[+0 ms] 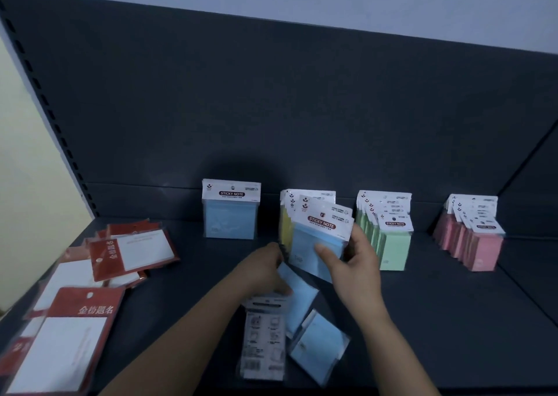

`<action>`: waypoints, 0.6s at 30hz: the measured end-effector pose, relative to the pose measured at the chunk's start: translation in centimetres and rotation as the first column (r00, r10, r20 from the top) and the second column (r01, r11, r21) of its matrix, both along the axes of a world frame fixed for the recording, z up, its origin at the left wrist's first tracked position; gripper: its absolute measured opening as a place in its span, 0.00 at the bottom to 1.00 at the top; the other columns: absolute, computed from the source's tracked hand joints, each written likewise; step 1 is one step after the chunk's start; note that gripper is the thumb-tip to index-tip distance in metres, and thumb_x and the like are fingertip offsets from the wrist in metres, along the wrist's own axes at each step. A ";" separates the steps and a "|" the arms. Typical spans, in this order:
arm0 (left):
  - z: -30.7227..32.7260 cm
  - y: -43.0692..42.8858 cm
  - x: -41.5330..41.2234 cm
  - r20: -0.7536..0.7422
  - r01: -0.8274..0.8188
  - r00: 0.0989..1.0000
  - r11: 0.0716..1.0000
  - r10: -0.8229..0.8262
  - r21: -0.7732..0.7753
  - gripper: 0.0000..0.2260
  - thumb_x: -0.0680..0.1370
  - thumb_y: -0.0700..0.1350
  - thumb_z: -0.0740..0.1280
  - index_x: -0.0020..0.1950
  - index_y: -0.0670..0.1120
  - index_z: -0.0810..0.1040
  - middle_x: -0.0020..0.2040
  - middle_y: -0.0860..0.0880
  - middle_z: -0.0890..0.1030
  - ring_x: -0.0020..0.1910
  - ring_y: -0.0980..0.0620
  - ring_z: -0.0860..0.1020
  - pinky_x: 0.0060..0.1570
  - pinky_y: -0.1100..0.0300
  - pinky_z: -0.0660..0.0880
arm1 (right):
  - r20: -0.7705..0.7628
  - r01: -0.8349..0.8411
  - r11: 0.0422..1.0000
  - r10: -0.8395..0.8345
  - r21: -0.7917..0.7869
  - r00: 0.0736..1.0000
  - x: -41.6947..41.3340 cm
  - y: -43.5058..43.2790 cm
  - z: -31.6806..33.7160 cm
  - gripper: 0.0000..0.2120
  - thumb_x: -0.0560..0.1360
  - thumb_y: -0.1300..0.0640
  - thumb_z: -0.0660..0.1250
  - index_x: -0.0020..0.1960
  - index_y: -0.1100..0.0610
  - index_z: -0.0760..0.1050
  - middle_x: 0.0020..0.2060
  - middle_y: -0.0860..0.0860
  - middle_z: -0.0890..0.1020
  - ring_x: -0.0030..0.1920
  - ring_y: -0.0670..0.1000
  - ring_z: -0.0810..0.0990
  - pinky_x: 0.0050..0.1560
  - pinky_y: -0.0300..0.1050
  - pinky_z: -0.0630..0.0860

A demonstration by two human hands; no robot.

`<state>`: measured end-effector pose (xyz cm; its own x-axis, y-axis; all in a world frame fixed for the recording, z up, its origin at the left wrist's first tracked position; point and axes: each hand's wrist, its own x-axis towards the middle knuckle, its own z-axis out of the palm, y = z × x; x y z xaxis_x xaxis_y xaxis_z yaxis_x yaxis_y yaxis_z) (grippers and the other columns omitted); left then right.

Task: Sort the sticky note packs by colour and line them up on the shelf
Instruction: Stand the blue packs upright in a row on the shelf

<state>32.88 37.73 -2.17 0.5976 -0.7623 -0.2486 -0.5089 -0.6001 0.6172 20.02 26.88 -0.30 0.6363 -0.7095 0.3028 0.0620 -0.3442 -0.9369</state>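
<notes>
- My right hand [347, 261] pinches blue packs [317, 238] just before the yellow row [285, 229]; I could topple it.
- Left hand [262, 270] is blurred at loose packs [297, 299]; grip unclear, so one may slip.

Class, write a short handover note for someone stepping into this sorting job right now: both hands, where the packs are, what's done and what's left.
Right hand: grip on a held blue pack, raised in front of the yellow row.
Left hand: down at the loose blue packs; it is blurred, so its grip is unclear.
Done: the yellow row, green row and pink row stand along the back of the shelf. A standing blue pack is at back left.
Left: line up the held and loose blue packs, including the face-down pack, with the standing one.
Red card packs lie at the left.
</notes>
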 end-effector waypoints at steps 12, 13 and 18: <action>2.1 4.6 2.1 -0.858 -0.690 0.503 0.552 -0.098 -0.468 0.15 0.73 0.26 0.58 0.51 0.43 0.74 0.50 0.41 0.78 0.46 0.42 0.78 0.33 0.53 0.79 | 0.214 -0.271 0.870 0.198 0.412 0.957 1.4 2.4 1.5 0.15 0.72 0.71 0.68 0.54 0.56 0.75 0.44 0.48 0.86 0.44 0.46 0.84 0.41 0.39 0.80; 2.1 4.6 1.8 -0.850 -0.674 0.507 0.548 -0.146 -0.496 0.16 0.71 0.26 0.58 0.51 0.43 0.75 0.51 0.40 0.78 0.47 0.42 0.78 0.36 0.52 0.79 | 0.207 -0.281 0.863 0.210 0.420 0.956 1.8 2.8 1.4 0.15 0.72 0.71 0.69 0.54 0.55 0.76 0.44 0.48 0.86 0.44 0.46 0.84 0.41 0.39 0.79; 2.6 5.4 1.4 -0.801 -0.598 0.544 0.554 -0.250 -0.579 0.17 0.66 0.38 0.67 0.55 0.44 0.74 0.55 0.42 0.80 0.50 0.43 0.80 0.45 0.49 0.79 | 0.178 -0.254 0.867 0.194 0.430 0.965 3.0 3.7 1.2 0.14 0.72 0.68 0.71 0.53 0.54 0.76 0.44 0.49 0.84 0.42 0.45 0.83 0.40 0.39 0.80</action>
